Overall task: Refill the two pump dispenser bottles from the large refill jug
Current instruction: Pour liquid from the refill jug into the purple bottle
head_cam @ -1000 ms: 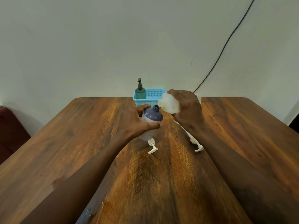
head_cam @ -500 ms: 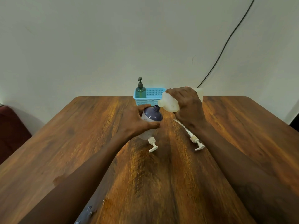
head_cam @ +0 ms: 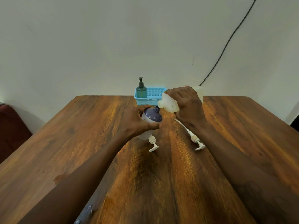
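My left hand (head_cam: 135,122) grips a purple-topped white bottle (head_cam: 152,117) standing on the wooden table (head_cam: 80,135), its neck uncapped. My right hand (head_cam: 187,105) holds the translucent white refill jug (head_cam: 169,103) tipped to the left, its mouth right at the bottle's neck. Two white pump heads lie on the table: a short one (head_cam: 152,143) in front of the bottle and a long-tubed one (head_cam: 195,139) to the right. A teal pump bottle (head_cam: 141,89) with a black pump stands in a blue basket (head_cam: 152,96) at the far edge.
The table ends at a pale wall just behind the basket. A black cable (head_cam: 226,44) runs diagonally down the wall at the right. A dark red seat (head_cam: 11,126) sits off the table's left side.
The jug has tipped further and its mouth has come down to the purple bottle's neck. My left hand keeps its grip on the bottle.
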The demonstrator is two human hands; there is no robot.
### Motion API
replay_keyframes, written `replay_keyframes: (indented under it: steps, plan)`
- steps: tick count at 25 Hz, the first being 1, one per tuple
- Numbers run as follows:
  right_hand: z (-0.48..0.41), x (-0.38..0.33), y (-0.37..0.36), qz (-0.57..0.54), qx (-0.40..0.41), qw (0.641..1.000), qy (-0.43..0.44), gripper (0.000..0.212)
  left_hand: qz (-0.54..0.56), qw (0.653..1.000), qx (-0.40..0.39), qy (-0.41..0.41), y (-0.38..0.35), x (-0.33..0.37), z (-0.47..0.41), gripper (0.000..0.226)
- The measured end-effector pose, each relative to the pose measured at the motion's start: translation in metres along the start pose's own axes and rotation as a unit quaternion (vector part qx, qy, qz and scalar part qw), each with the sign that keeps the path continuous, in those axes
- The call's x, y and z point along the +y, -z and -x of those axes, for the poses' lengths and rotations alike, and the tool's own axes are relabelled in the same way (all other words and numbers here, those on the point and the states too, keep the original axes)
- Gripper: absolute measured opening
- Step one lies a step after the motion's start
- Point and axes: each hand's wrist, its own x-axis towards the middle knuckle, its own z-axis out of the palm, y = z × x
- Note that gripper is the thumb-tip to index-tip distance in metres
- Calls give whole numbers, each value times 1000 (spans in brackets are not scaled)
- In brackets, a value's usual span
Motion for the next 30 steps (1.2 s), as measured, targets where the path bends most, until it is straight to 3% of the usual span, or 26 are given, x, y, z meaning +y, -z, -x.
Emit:
replay_keyframes:
  steps: [30]
  plan:
    - [-3,-3,5,25,-13,999,15,74,-28,999,19,-3,-5,-10,3,71]
